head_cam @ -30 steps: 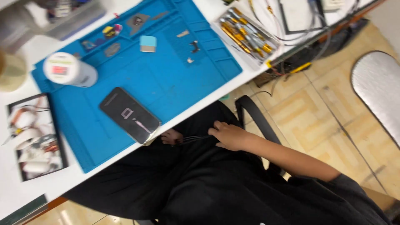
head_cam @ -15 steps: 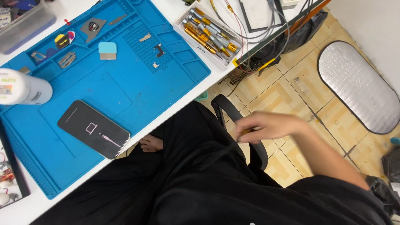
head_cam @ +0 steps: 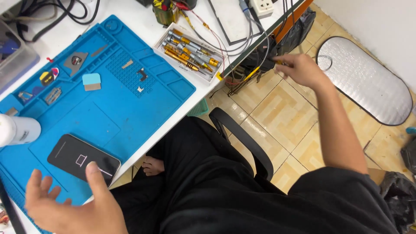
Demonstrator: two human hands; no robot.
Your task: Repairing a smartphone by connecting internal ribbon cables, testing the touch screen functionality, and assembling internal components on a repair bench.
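My left hand (head_cam: pixel 71 206) hovers at the near left with its palm up and fingers spread, holding nothing. Its thumb tip overlaps the near edge of a black phone (head_cam: pixel 80 158), which lies screen up on the blue work mat (head_cam: pixel 130 108). My right hand (head_cam: pixel 301 69) is stretched out to the far right, past the end of the white desk (head_cam: pixel 143 26). Its fingertips are in among the hanging cables (head_cam: pixel 260 60) beside a dark bag. Whether they grip a cable is hidden.
A white tray of gold and silver screwdriver bits (head_cam: pixel 188 52) sits at the mat's far right. Small parts, picks and a light blue block (head_cam: pixel 91 80) lie on the mat, with a white bottle (head_cam: pixel 17 130) at its left. A black chair arm (head_cam: pixel 242 141) and a silver oval mat (head_cam: pixel 364 78) lie below.
My right hand rose from my lap and reached far right to the cables at the desk's end. My left hand came into view, open, near the phone. The view swung right.
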